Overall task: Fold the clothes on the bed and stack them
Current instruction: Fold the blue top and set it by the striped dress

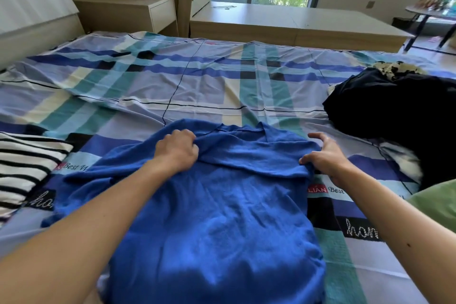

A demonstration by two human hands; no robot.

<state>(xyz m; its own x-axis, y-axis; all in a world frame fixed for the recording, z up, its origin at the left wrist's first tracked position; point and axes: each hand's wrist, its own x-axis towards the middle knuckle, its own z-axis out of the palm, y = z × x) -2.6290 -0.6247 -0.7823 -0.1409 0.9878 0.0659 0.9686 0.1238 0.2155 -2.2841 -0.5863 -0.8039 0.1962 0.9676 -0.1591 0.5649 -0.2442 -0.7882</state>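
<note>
Your left hand point(176, 150) is gripping bunched blue shirt point(222, 205); your right hand point(323, 155), fingers spread, is touching its folded edge, with bare sheet point(197, 86) beyond.

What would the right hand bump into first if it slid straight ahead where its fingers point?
Likely just bare plaid bedsheet. The right hand, touching the blue shirt, points forward and slightly left; the black clothes pile lies off to its right.
</note>
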